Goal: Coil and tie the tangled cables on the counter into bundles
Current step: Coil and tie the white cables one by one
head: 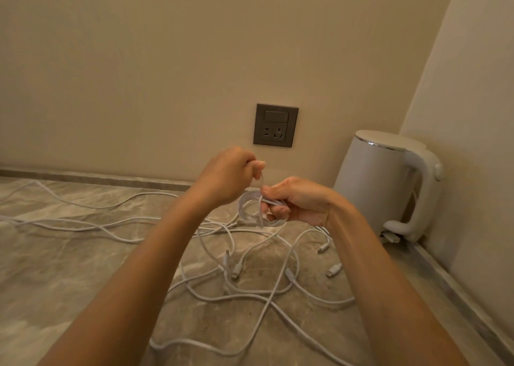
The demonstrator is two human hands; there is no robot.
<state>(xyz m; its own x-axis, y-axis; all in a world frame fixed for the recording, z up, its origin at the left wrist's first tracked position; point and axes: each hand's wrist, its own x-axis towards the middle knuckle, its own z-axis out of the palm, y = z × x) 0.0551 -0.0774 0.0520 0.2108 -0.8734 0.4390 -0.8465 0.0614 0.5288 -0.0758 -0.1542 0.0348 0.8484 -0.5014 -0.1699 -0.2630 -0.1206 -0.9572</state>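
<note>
At the bottom of the frame, two bare forearms, entering from the lower left and lower right corners and converging toward the centre. Beneath and between them, on the grey marbled desk, a loose tangle of white cables, crossing one another in wide loops. Long strands trailing off toward the left edge of the frame. Among the loops, small white plugs lying flat on the desk: one pair just below centre, two more to the right of it, close to the right forearm.

Above the tangle, at the centre of the frame, both hands raised off the desk. Right hand curled round a small coil of white cable, fingers wrapped through its loops, thumb on top. Left hand just above and to the left, fingertips pinching a single strand rising from that coil. Hands nearly touching. More cable hanging from the coil down into the tangle.

Farther back at right, a white kettle upright in the corner, handle toward the right. Behind the hands, on the beige wall, a dark grey socket with a switch above its holes.
</note>
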